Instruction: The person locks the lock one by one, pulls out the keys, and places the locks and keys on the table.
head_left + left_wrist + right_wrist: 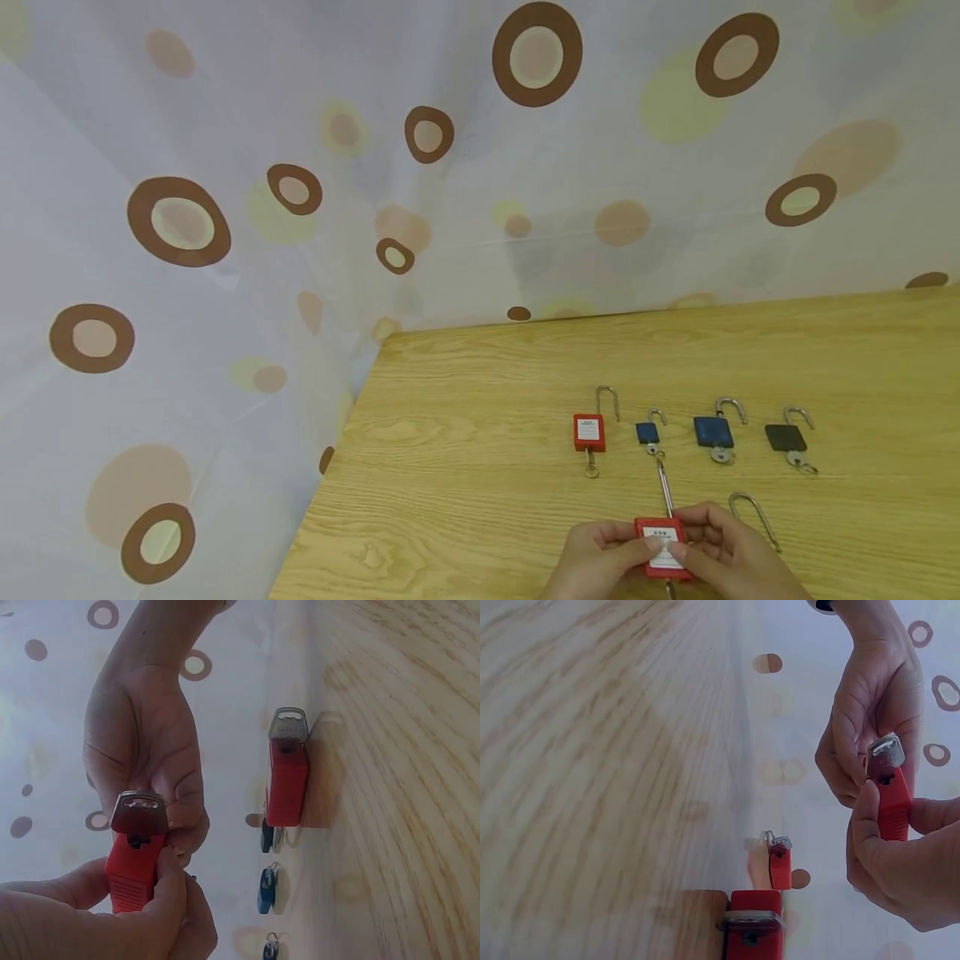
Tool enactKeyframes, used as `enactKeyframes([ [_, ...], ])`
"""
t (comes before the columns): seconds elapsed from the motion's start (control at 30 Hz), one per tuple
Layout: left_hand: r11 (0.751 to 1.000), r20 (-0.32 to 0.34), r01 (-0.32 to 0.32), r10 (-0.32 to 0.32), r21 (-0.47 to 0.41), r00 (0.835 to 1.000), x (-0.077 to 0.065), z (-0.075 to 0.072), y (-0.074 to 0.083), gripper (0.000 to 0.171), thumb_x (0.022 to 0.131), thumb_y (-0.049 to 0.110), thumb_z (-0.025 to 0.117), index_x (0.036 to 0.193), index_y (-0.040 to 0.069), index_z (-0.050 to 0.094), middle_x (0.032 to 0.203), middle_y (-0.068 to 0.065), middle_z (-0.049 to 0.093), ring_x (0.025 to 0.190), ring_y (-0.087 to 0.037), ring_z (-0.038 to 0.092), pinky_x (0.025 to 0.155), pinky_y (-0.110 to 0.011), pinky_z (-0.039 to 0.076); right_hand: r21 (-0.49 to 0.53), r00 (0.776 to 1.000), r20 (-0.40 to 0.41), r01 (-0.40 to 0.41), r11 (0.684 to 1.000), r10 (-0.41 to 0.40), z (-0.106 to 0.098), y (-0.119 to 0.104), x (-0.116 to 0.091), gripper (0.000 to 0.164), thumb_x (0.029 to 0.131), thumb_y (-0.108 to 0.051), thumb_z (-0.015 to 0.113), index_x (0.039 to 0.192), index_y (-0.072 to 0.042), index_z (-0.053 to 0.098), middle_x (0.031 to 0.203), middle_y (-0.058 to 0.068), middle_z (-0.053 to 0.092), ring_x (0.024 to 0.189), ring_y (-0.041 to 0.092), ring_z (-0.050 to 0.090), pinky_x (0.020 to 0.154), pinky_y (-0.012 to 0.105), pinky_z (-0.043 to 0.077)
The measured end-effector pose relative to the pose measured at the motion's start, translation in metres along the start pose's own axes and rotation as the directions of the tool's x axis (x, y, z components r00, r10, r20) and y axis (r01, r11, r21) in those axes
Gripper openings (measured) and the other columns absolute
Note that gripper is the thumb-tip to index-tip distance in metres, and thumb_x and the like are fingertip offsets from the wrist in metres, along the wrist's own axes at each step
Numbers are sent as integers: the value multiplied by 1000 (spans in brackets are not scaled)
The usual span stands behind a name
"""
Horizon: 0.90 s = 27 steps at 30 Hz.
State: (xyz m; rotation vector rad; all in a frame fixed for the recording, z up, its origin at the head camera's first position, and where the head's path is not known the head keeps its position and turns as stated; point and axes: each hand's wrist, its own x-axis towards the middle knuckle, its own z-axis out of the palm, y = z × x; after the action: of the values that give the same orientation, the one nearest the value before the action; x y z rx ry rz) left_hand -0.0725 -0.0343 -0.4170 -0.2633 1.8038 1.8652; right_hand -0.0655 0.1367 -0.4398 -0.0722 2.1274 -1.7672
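Observation:
Both hands hold a red padlock (pixel 663 546) with a white label, low in the head view. My left hand (pixel 596 560) pinches its left side, thumb on the label. My right hand (pixel 723 554) grips the right side, its thumb also on the front. The long metal shackle (pixel 666 490) points away, seen nearly edge-on. A key (pixel 140 814) sticks out of the padlock's bottom in the left wrist view. Another red padlock (pixel 287 784) with a key lies on the table; in the head view only its shackle (pixel 753 518) shows beyond my right hand.
Across the wooden table (pixel 435 467) lie a red padlock (pixel 588 432), a small blue padlock (pixel 647 432), a larger blue padlock (pixel 712 432) and a black padlock (pixel 785 437), all with raised shackles and keys. A patterned sheet (pixel 465 192) hangs behind and left.

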Motion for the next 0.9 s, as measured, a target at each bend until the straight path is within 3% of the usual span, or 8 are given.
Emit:
enactKeyframes([
  [0.27, 1000, -31, 21, -21, 4, 999, 2, 4, -1, 17, 83, 9, 68, 96, -2, 68, 90, -6, 70, 82, -11, 65, 77, -27, 55, 44, 999, -15, -43, 998, 43, 0, 1, 0, 50, 94, -17, 54, 124, 18, 36, 103, 7, 60, 84, 5, 57, 72, 21, 52],
  [0.6, 998, -55, 59, -57, 25, 997, 2, 7, -1, 15, 83, 8, 67, 96, -1, 69, 89, -3, 70, 81, -10, 64, 78, -28, 55, 137, 999, 35, -23, 990, 18, -2, 14, 0, 53, 93, -17, 55, 124, 20, 32, 101, 8, 59, 86, 10, 59, 72, 26, 55],
  [0.8, 999, -52, 30, -28, 25, 998, 1, 7, -2, 17, 83, 9, 68, 96, -2, 69, 88, -5, 70, 81, -11, 65, 76, -27, 56, 17, 997, 72, 29, 999, -30, -15, 2, 1, 44, 97, -17, 48, 120, 19, 37, 99, 5, 59, 81, 3, 57, 69, 24, 53],
  [0.9, 998, -65, 38, -35, 45, 997, -1, 9, -2, 18, 82, 11, 69, 96, -1, 68, 88, -6, 71, 81, -13, 66, 76, -28, 56, -107, 1000, 0, 9, 994, -9, -24, -14, 4, 38, 98, -21, 45, 116, 13, 44, 90, 4, 58, 71, 7, 55, 62, 25, 52],
])
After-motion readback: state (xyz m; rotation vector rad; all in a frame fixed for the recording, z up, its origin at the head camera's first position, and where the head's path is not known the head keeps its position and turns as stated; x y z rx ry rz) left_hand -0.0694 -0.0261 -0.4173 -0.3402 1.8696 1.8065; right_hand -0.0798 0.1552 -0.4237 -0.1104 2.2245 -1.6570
